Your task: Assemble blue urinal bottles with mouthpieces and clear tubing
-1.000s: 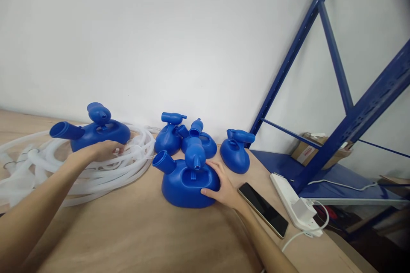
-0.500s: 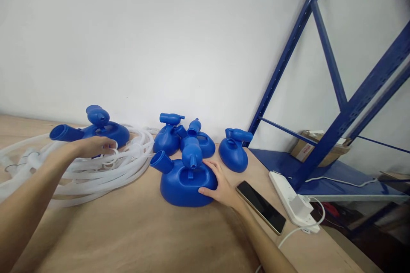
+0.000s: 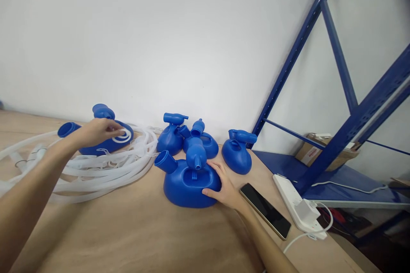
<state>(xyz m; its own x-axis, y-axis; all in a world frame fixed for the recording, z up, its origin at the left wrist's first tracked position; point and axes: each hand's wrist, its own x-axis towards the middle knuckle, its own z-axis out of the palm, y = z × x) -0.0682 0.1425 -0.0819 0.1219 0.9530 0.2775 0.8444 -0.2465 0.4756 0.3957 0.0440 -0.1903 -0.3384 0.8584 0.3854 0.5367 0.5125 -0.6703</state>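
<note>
Left hand (image 3: 98,132): up off the tubing since first frame; thumb and fingertips pinching a white ring piece (image 3: 123,136), count of loops unclear.
White tubing (image 3: 128,173): coiled below left fingers.
Left bottle (image 3: 110,144): behind left fingers, partly hidden.
Right hand (image 3: 222,187): fingers spread, clasping bottle end, thumb on near side.
Front bottle (image 3: 182,192): upright on table, between right thumb and fingers.
Back bottles (image 3: 169,141): three, beyond right fingertips.
Phone (image 3: 265,211): right of right fingers, near wrist.
</note>
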